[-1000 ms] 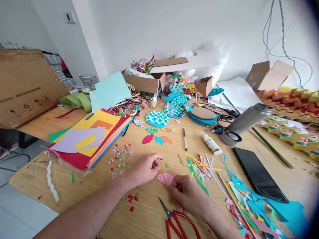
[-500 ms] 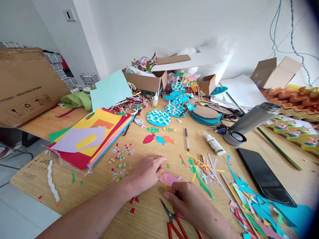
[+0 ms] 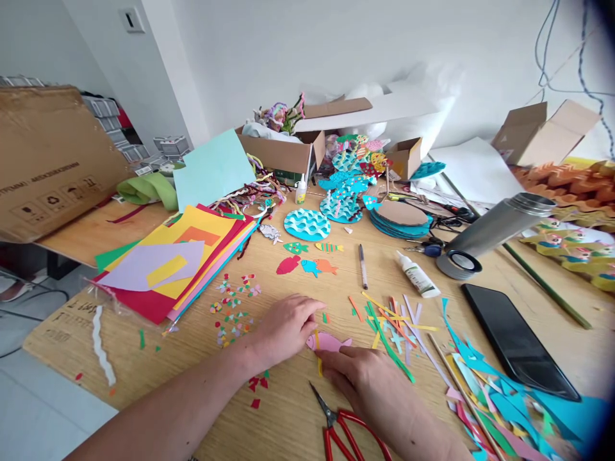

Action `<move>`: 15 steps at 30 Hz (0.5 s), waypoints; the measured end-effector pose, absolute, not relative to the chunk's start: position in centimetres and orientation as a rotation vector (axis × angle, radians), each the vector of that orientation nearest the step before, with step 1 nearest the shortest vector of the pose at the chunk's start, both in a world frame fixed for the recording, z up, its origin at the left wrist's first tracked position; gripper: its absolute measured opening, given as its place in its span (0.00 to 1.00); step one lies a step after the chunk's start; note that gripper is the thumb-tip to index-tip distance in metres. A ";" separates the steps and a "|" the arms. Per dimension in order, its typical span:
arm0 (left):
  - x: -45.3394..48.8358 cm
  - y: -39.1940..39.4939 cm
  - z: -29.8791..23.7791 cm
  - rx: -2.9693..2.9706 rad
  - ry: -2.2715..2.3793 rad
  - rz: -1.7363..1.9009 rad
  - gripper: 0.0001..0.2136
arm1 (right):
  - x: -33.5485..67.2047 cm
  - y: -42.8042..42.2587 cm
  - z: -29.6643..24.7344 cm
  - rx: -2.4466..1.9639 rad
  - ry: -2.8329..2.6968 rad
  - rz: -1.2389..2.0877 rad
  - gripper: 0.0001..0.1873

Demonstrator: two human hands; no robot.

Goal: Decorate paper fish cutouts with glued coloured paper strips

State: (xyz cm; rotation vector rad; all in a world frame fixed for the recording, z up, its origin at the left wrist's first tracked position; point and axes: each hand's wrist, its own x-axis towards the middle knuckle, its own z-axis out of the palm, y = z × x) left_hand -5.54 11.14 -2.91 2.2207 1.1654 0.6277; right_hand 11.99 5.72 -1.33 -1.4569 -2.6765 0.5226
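Note:
On the table lies a pink paper fish (image 3: 331,342) with a narrow yellow paper strip (image 3: 318,340) across it behind the head. My left hand (image 3: 291,325) rests at the fish's head end, its index finger stretched out and the thumb apart, holding nothing I can see. Fingers extended, my right hand (image 3: 358,378) touches the strip and the fish's lower edge from the right. Below it are scissors (image 3: 331,419) with red handles and parted blades. Small cut paper pieces (image 3: 233,314) are scattered left of my left hand.
Several finished paper fish (image 3: 312,266) lie beyond my hands. To the right are coloured strips (image 3: 391,323), a glue bottle (image 3: 417,275), a pen (image 3: 362,266), a phone (image 3: 519,339) and a metal flask (image 3: 500,234). Stacked coloured paper (image 3: 158,307) sits left.
My right fingers have straightened from a pinch on the yellow strip and now press it down across the fish. The camera view has shifted slightly.

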 end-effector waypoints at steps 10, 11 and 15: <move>-5.7 11.2 -3.3 2.232 1.169 0.664 0.18 | 11.9 5.6 -1.6 -1.444 -2.698 0.517 0.08; -5.7 11.2 -3.3 2.236 1.170 0.664 0.18 | 11.8 5.6 -1.6 -1.449 -2.698 0.517 0.08; -5.7 11.3 -3.3 2.248 1.159 0.644 0.18 | 11.8 5.6 -1.9 -1.452 -2.701 0.513 0.09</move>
